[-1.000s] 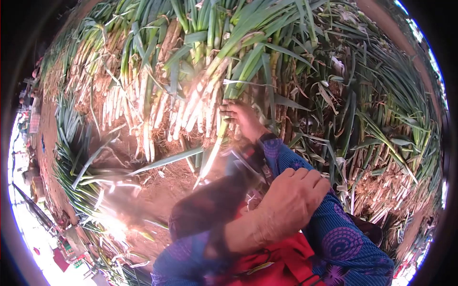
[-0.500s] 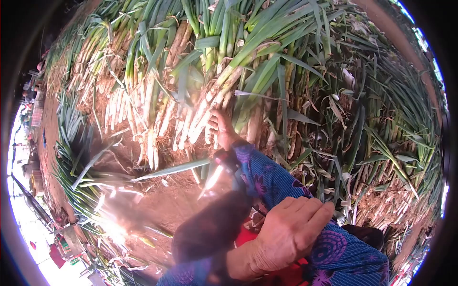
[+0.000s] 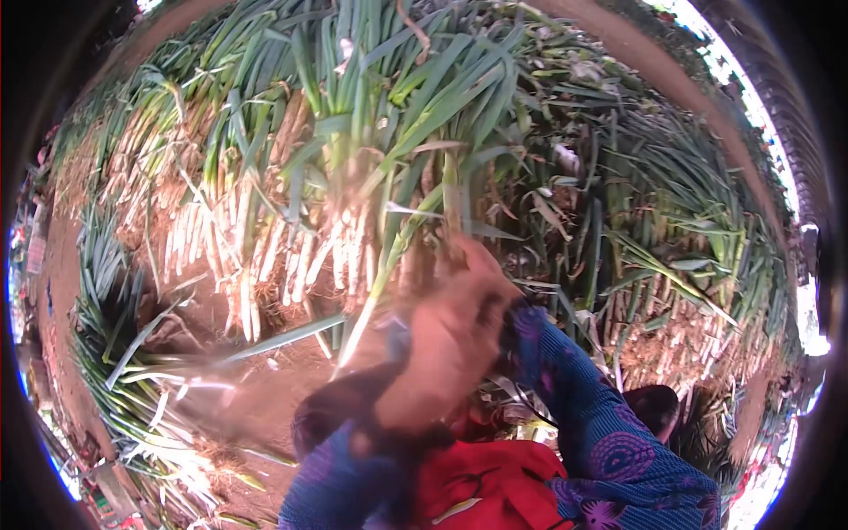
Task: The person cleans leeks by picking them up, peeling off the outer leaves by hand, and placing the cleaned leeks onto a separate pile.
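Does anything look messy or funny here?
Yes, a little. One long green leaf lies sideways on the brown dirt, while most leaves in the leek pile point up and away. Beside it, one leek slants out, its white end sticking past its neighbours.

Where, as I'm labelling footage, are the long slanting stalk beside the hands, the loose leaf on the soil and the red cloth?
Slanting stalk (image 3: 378, 283): head view, middle of its stem.
Loose leaf (image 3: 290, 337): head view, middle of its blade.
Red cloth (image 3: 508, 477): head view, its middle.
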Tool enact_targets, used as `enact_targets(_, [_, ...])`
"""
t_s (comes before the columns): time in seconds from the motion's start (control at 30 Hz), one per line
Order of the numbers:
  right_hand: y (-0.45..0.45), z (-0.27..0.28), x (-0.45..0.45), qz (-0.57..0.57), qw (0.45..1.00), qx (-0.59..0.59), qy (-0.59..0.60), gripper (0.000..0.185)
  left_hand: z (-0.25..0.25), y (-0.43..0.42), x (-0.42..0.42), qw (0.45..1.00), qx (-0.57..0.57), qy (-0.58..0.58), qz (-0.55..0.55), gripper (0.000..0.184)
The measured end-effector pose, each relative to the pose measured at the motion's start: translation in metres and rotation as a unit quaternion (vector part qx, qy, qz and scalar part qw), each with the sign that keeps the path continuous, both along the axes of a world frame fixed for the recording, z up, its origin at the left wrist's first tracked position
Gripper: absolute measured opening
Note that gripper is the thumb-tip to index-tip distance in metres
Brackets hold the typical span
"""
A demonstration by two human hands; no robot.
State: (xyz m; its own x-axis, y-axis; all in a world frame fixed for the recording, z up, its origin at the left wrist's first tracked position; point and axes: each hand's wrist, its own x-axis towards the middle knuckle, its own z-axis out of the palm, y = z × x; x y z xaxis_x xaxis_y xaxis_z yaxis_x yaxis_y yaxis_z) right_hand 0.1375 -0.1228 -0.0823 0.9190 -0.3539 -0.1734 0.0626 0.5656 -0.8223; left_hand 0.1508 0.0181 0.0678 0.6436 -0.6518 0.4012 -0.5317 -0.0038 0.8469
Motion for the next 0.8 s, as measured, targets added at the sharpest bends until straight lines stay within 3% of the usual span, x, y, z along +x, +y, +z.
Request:
enact_targets(0.03, [-0.004, 0.016, -0.029, 0.001, 1.0, -0.021, 0.021, 0.039, -0.006, -0.003, -0.002, 0.991, -0.036, 0.125, 0.024, 0.012])
enact_targets(0.1, [-0.031, 0.033, -0.081, 0.08, 0.977, 0.162, 0.114, 0.04, -0.01, -0.008, 0.001, 0.947, -0.057, 0.316, 0.021, 0.015])
enact_targets(0.2, [-0.043, 0.074, -0.167, 0.069, 0.965, 0.212, 0.14, 0.035, -0.031, -0.017, 0.003, 0.92, -0.051, 0.387, 0.013, 0.017])
enact_targets(0.3, [-0.05, 0.128, -0.238, 0.018, 0.959, 0.215, 0.181, 0.035, -0.03, -0.015, -0.01, 0.952, 0.086, 0.285, -0.065, 0.017])
enact_targets(0.4, [-0.044, 0.168, -0.293, -0.027, 0.971, 0.162, 0.171, 0.038, -0.052, -0.01, -0.015, 0.972, 0.144, 0.182, -0.038, 0.017])
enact_targets(0.5, [-0.026, 0.199, -0.341, -0.064, 0.982, 0.115, 0.137, 0.043, -0.122, 0.004, 0.014, 0.976, 0.143, 0.164, 0.012, 0.02])
enact_targets(0.6, [-0.008, 0.222, -0.37, -0.12, 0.981, 0.067, 0.135, 0.046, -0.105, 0.036, 0.014, 0.954, 0.187, 0.224, 0.072, 0.022])
enact_targets(0.7, [-0.009, 0.218, -0.386, -0.122, 0.988, 0.029, 0.091, 0.048, -0.123, 0.061, 0.012, 0.938, 0.287, 0.183, 0.066, 0.026])
enact_targets(0.73, [-0.015, 0.214, -0.386, -0.114, 0.991, 0.016, 0.067, 0.048, -0.129, 0.066, 0.002, 0.93, 0.362, 0.03, 0.048, 0.03])
enact_targets(0.8, [-0.031, 0.201, -0.38, -0.081, 0.996, 0.025, 0.028, 0.047, -0.164, 0.067, -0.032, 0.909, 0.414, -0.047, 0.02, 0.036])
